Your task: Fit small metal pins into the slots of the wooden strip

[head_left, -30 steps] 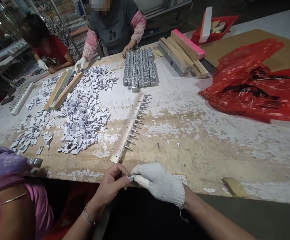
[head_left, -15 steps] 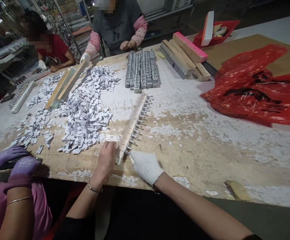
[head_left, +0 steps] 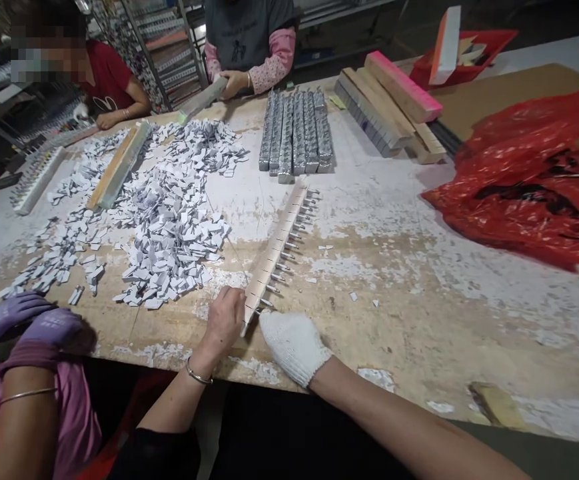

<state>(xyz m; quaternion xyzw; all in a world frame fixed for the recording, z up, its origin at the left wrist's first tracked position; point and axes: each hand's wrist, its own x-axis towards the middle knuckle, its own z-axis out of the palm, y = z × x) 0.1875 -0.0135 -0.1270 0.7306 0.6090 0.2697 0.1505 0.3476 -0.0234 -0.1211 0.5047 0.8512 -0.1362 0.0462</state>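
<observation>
Bare left hand (head_left: 224,320) steadies the near end of the wooden strip (head_left: 275,252); gloved right hand (head_left: 293,343), just beside it at three o'clock, appears pinched at the nearest metal pin (head_left: 265,302). Step judged: seating pins along the strip. Paper tags (head_left: 169,227) lie at ten o'clock; filled strips (head_left: 296,130) at twelve.

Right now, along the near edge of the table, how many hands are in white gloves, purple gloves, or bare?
White-gloved: 1, the right hand
Purple-gloved: 2, a co-worker's hands
Bare: 1, the left hand holding the wooden strip
Total: 4
</observation>
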